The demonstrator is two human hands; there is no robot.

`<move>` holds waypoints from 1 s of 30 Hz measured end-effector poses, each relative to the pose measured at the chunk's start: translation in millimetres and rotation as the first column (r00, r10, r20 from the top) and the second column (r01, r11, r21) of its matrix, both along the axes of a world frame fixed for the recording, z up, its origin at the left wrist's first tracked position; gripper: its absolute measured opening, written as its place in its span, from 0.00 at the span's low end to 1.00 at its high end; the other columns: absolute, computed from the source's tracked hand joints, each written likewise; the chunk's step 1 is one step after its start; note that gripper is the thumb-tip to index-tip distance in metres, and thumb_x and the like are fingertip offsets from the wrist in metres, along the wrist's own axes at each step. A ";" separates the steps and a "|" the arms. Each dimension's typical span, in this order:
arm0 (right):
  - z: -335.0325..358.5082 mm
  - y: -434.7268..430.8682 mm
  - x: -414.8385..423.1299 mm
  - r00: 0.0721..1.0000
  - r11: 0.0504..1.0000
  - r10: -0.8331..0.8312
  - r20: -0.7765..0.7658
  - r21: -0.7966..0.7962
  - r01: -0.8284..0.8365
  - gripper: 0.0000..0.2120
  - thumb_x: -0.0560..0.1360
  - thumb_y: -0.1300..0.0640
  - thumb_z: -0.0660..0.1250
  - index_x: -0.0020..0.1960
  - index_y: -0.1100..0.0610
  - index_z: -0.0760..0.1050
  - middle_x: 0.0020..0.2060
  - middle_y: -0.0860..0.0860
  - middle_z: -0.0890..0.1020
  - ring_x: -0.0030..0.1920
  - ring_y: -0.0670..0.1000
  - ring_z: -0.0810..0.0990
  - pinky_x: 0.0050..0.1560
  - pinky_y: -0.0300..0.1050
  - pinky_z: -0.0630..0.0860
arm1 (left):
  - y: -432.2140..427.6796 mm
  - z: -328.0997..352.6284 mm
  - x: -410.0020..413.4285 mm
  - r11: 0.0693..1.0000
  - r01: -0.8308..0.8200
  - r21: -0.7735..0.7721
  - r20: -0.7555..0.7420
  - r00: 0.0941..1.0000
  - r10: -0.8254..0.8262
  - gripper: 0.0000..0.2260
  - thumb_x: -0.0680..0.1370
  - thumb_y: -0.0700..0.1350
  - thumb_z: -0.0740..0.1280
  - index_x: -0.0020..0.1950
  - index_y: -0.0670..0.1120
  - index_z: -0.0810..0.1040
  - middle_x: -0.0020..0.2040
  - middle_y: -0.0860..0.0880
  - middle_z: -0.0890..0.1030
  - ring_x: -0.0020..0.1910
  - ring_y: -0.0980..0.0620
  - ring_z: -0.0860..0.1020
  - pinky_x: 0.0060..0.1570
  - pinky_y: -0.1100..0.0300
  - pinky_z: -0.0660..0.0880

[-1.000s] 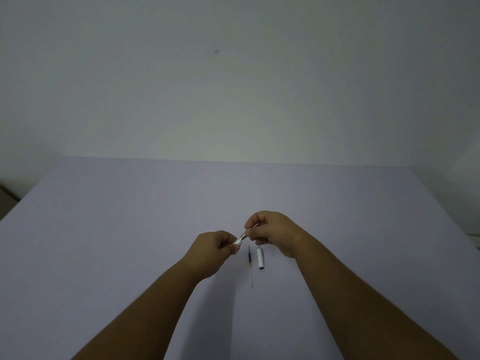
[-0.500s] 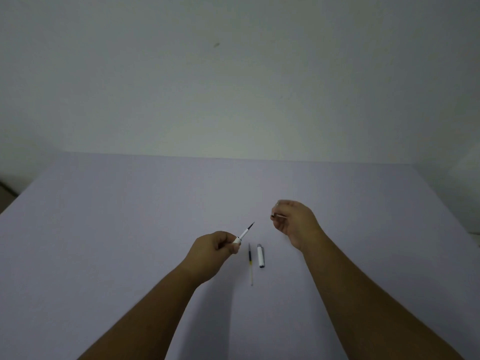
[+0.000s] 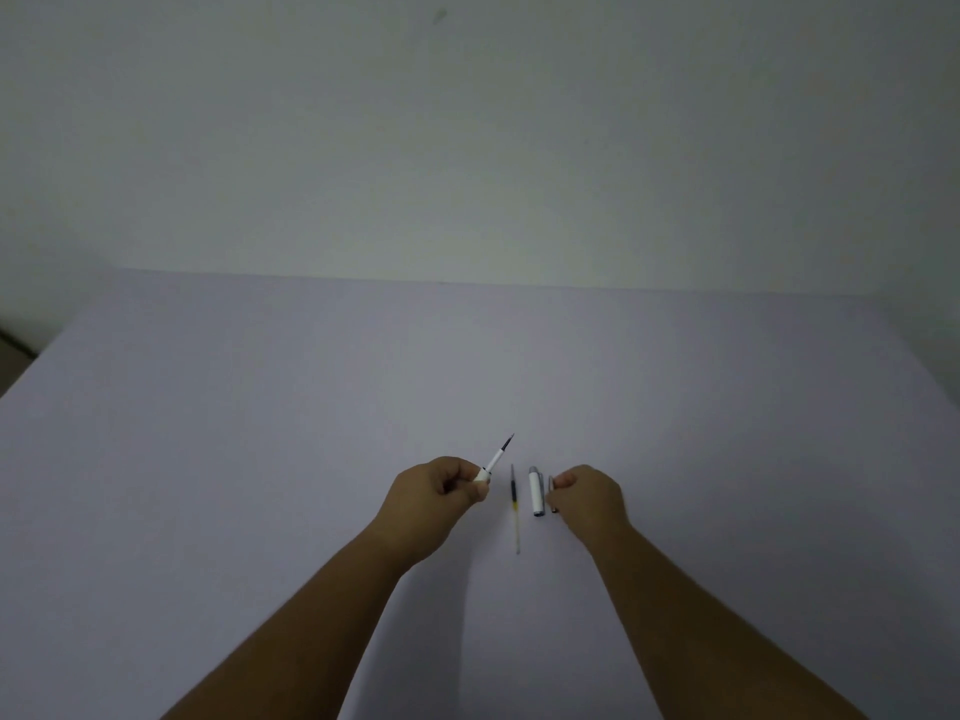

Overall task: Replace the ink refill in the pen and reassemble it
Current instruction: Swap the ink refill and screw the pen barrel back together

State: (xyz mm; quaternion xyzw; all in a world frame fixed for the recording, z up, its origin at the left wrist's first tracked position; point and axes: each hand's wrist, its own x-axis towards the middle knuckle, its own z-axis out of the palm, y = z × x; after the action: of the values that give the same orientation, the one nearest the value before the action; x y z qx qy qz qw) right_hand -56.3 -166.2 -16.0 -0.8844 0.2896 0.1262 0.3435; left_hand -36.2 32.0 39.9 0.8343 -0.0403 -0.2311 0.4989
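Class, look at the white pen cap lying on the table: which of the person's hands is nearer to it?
Right. The right hand sits just beside the white pen cap; the left hand is farther off, beyond the loose refill.

**Pen parts laid out between two hands on the table**

On the pale lilac table (image 3: pixel 260 459), the left hand (image 3: pixel 434 491) sits left of centre, holding a white pen barrel (image 3: pixel 491 462) whose dark tip points up and away to the right. Just right of that hand lies a thin clear ink refill (image 3: pixel 514 506), lengthwise toward the person. Right of the refill lies a white pen cap (image 3: pixel 536 491), then a small dark pen piece (image 3: pixel 551 493) at the right hand (image 3: pixel 587 498).
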 end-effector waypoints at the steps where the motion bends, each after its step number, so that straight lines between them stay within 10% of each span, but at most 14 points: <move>1: 0.1 0.0 0.5 1.000 1.000 0.006 0.004 -0.006 -0.006 0.20 0.69 0.63 0.67 0.22 0.54 0.65 0.21 0.52 0.68 0.27 0.51 0.69 0.26 0.38 0.61 | -0.9 -0.7 0.7 1.000 0.004 0.005 -0.003 1.000 -0.004 0.03 0.74 0.49 0.69 0.41 0.55 0.80 0.41 0.49 0.82 0.39 0.53 0.76 0.38 0.59 0.74; 15: 2.6 -4.5 -5.5 0.977 0.974 -0.185 0.104 0.152 0.169 0.10 0.73 0.61 0.66 0.52 0.64 0.79 0.53 0.61 0.82 0.53 0.59 0.80 0.55 0.48 0.75 | -4.9 -2.4 -0.8 1.000 0.013 0.028 0.006 1.000 -0.013 0.04 0.74 0.49 0.69 0.39 0.56 0.79 0.40 0.50 0.81 0.39 0.53 0.76 0.39 0.63 0.73; 20: 46.7 -1.8 4.8 0.953 0.690 -0.223 0.204 0.724 0.006 0.06 0.72 0.63 0.68 0.44 0.55 0.82 0.35 0.50 0.80 0.33 0.46 0.75 0.38 0.39 0.73 | -8.8 4.5 -0.5 0.999 -0.034 -0.013 -0.006 0.999 0.034 0.02 0.74 0.47 0.69 0.42 0.50 0.81 0.41 0.46 0.82 0.37 0.52 0.76 0.32 0.68 0.73; 25: 70.1 12.5 10.8 0.970 0.663 -0.027 0.241 0.730 -0.163 0.02 0.71 0.57 0.71 0.44 0.53 0.83 0.30 0.43 0.81 0.32 0.44 0.75 0.38 0.39 0.74 | -18.3 15.1 -0.8 0.997 -0.030 -0.064 0.007 1.000 0.030 0.04 0.74 0.45 0.68 0.39 0.52 0.80 0.40 0.46 0.82 0.36 0.54 0.76 0.23 0.77 0.70; 30: 90.9 3.7 28.7 0.914 0.583 -0.282 0.290 0.809 -0.076 0.05 0.73 0.61 0.69 0.39 0.55 0.79 0.31 0.47 0.82 0.33 0.47 0.77 0.33 0.38 0.76 | -19.3 16.9 -1.2 0.995 -0.030 -0.090 -0.003 1.000 0.029 0.03 0.74 0.46 0.69 0.41 0.51 0.81 0.42 0.46 0.82 0.38 0.53 0.77 0.26 0.74 0.73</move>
State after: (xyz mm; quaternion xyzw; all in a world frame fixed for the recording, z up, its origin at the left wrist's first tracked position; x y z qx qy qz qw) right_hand -27.6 -162.5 74.9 -0.6194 0.1785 0.0449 0.7632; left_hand -37.3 12.6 56.7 0.8113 -0.0379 -0.2224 0.5394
